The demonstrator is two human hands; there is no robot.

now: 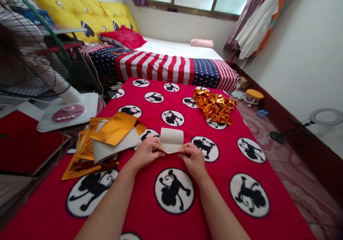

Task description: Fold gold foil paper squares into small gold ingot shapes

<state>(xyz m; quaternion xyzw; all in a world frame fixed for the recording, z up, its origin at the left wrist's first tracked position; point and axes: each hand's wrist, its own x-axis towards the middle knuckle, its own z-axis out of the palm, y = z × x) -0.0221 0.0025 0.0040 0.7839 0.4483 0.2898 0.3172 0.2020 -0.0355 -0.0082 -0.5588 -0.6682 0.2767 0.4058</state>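
A small sheet of foil paper (172,137), pale grey side up, lies in front of me with a crease across its lower part. My left hand (148,150) pinches its near left corner between thumb and fingers. At the near right corner, my right hand (192,156) pinches the same sheet. To the left is a loose pile of gold foil sheets (118,127), some showing gold and some grey. Farther off on the right sits a heap of folded, shiny gold foil pieces (214,105).
The red cloth (214,197) with monkey prints covers the table. On the left stand a fan (68,109) and a red board (26,140). A bed (160,66) lies beyond the table. Near the right wall are a yellow stool (254,94) and a ring light (325,116).
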